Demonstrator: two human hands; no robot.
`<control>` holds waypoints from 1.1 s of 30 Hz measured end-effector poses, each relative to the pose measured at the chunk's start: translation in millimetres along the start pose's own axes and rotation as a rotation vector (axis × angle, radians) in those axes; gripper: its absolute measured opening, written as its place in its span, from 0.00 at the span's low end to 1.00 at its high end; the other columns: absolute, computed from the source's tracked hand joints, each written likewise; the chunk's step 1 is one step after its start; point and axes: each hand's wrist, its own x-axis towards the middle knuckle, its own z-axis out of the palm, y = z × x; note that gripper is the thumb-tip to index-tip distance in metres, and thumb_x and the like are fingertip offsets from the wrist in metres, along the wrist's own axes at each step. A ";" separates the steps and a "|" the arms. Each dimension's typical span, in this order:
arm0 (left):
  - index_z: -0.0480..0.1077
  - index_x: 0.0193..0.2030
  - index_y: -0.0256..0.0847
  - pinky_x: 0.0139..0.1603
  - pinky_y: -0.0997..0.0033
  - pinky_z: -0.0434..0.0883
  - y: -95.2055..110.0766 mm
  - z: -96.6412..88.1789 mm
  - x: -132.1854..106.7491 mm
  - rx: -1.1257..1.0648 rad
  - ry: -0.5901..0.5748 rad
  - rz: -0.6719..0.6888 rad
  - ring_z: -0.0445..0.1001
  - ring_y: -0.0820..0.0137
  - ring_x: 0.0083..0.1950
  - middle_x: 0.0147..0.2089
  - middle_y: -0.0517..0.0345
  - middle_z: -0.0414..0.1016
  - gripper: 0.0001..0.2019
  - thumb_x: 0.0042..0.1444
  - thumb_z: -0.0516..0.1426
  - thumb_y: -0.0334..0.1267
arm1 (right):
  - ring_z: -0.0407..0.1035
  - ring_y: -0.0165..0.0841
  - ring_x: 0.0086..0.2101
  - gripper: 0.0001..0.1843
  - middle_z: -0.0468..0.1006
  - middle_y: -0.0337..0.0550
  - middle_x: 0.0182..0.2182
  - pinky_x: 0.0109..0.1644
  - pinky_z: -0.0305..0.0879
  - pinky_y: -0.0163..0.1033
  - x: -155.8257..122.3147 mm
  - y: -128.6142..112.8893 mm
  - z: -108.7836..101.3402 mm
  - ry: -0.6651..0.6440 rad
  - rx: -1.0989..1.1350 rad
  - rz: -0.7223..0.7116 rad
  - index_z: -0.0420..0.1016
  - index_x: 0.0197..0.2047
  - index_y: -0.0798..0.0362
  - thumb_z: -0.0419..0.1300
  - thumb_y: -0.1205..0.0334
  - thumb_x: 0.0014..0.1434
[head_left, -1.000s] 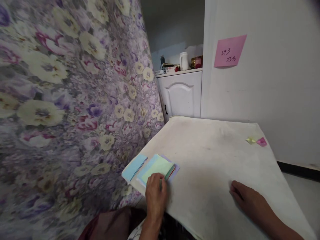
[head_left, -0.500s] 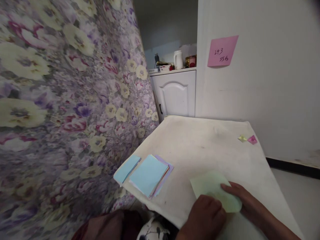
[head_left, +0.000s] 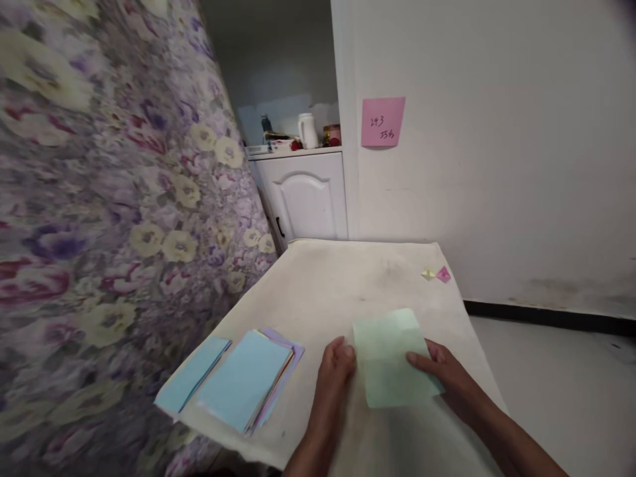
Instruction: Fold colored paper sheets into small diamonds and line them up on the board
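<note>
A square sheet of pale green paper (head_left: 390, 368) with faint crease lines is held up above the near right part of the table. My right hand (head_left: 444, 371) grips its right edge, thumb on the front face and the fingers mostly hidden behind. My left hand (head_left: 334, 374) is just beside the sheet's left edge, fingers curled in with the thumb against them. Nothing shows in it, and whether it touches the paper edge is unclear.
A cream cloth covers the table (head_left: 338, 285). At its left lie a stack of coloured paper (head_left: 246, 377) and a narrower blue pile (head_left: 193, 374). Small yellow (head_left: 428, 273) and pink (head_left: 444, 274) folded pieces lie far right. A floral curtain (head_left: 149, 199) hangs left.
My left hand has drawn away from the paper's face to its left side. The green sheet is now turned more squarely toward me. The view has swung right.
</note>
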 end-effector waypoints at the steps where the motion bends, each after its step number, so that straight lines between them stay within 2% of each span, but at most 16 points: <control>1: 0.58 0.56 0.37 0.42 0.65 0.70 1.3 5.7 7.0 -0.085 -0.053 -0.051 0.74 0.63 0.43 0.43 0.46 0.74 0.28 0.52 0.54 0.51 | 0.73 0.38 0.29 0.22 0.79 0.46 0.32 0.33 0.67 0.40 0.3 -2.3 -1.3 0.020 -0.005 -0.009 0.73 0.42 0.55 0.62 0.49 0.48; 4: 0.52 0.61 0.38 0.37 0.67 0.70 5.8 22.6 21.2 -0.243 -0.190 -0.087 0.75 0.64 0.36 0.37 0.51 0.75 0.37 0.45 0.61 0.46 | 0.73 0.39 0.30 0.23 0.79 0.47 0.33 0.34 0.67 0.41 2.5 -6.8 -6.5 0.062 -0.010 -0.041 0.72 0.44 0.56 0.62 0.49 0.49; 7: 0.49 0.63 0.41 0.38 0.67 0.70 8.7 33.2 25.8 -0.304 -0.233 -0.020 0.75 0.64 0.39 0.39 0.52 0.75 0.39 0.46 0.62 0.41 | 0.73 0.40 0.31 0.23 0.79 0.47 0.34 0.34 0.68 0.41 6.4 -6.5 -14.7 0.085 -0.025 -0.069 0.71 0.45 0.56 0.61 0.51 0.50; 12: 0.44 0.65 0.43 0.41 0.67 0.70 2.8 36.4 26.0 -0.295 -0.195 -0.008 0.74 0.63 0.43 0.44 0.50 0.74 0.43 0.44 0.62 0.38 | 0.73 0.42 0.36 0.24 0.79 0.47 0.38 0.36 0.69 0.43 14.3 1.0 -28.5 0.230 -0.171 -0.151 0.68 0.47 0.54 0.63 0.55 0.47; 15: 0.44 0.65 0.45 0.42 0.66 0.70 -0.8 37.3 26.4 -0.288 -0.202 -0.011 0.74 0.65 0.43 0.49 0.49 0.71 0.45 0.43 0.63 0.37 | 0.71 0.43 0.42 0.30 0.76 0.48 0.44 0.42 0.69 0.45 16.2 1.1 -29.0 0.315 -0.241 -0.218 0.62 0.54 0.51 0.62 0.58 0.48; 17: 0.47 0.64 0.45 0.42 0.64 0.70 -2.0 38.9 27.1 -0.277 -0.240 -0.019 0.74 0.64 0.43 0.51 0.49 0.70 0.42 0.43 0.62 0.36 | 0.69 0.43 0.47 0.34 0.73 0.48 0.49 0.45 0.68 0.46 15.8 -1.1 -26.5 0.351 -0.276 -0.239 0.56 0.59 0.49 0.61 0.60 0.49; 19: 0.57 0.60 0.44 0.41 0.64 0.71 -3.6 40.6 28.6 -0.185 -0.260 -0.008 0.74 0.63 0.42 0.49 0.50 0.72 0.35 0.44 0.62 0.37 | 0.64 0.42 0.51 0.36 0.69 0.46 0.53 0.48 0.66 0.45 14.6 -3.4 -24.1 0.373 -0.321 -0.244 0.54 0.61 0.46 0.60 0.61 0.50; 21: 0.67 0.52 0.42 0.41 0.65 0.71 -6.2 42.0 31.0 -0.024 -0.228 0.053 0.73 0.63 0.42 0.47 0.50 0.73 0.26 0.43 0.62 0.37 | 0.60 0.41 0.55 0.35 0.65 0.42 0.57 0.52 0.63 0.44 13.5 -5.0 -23.1 0.396 -0.374 -0.255 0.55 0.61 0.44 0.59 0.62 0.50; 23: 0.72 0.43 0.42 0.42 0.66 0.70 -9.3 42.7 33.7 0.109 -0.171 0.142 0.72 0.62 0.44 0.49 0.51 0.71 0.17 0.42 0.61 0.35 | 0.58 0.39 0.56 0.31 0.64 0.40 0.57 0.54 0.60 0.44 12.8 -5.7 -23.8 0.395 -0.433 -0.276 0.60 0.58 0.44 0.59 0.63 0.51; 25: 0.72 0.39 0.42 0.43 0.66 0.69 -11.5 42.7 35.4 0.163 -0.148 0.205 0.71 0.63 0.46 0.52 0.51 0.67 0.12 0.44 0.59 0.32 | 0.63 0.39 0.51 0.25 0.69 0.41 0.53 0.52 0.61 0.43 12.8 -5.6 -25.5 0.370 -0.505 -0.284 0.66 0.54 0.46 0.58 0.63 0.51; 27: 0.72 0.36 0.42 0.45 0.67 0.68 -11.6 42.4 35.4 0.184 -0.142 0.240 0.69 0.63 0.49 0.54 0.51 0.64 0.11 0.44 0.57 0.29 | 0.68 0.38 0.42 0.20 0.74 0.42 0.44 0.44 0.64 0.41 13.2 -5.1 -27.1 0.348 -0.581 -0.276 0.72 0.48 0.48 0.57 0.64 0.50; 29: 0.72 0.34 0.42 0.48 0.66 0.67 -9.6 42.4 33.8 0.221 -0.124 0.269 0.67 0.63 0.52 0.55 0.52 0.62 0.10 0.44 0.56 0.27 | 0.68 0.35 0.35 0.16 0.74 0.41 0.37 0.38 0.64 0.39 13.6 -4.4 -27.8 0.352 -0.638 -0.274 0.74 0.44 0.49 0.57 0.64 0.50; 33: 0.72 0.30 0.42 0.50 0.65 0.65 -3.9 43.5 28.9 0.284 -0.090 0.323 0.66 0.63 0.53 0.54 0.53 0.62 0.06 0.47 0.55 0.27 | 0.66 0.34 0.34 0.13 0.73 0.40 0.34 0.37 0.62 0.38 12.8 -2.9 -27.4 0.371 -0.716 -0.316 0.73 0.40 0.49 0.56 0.66 0.50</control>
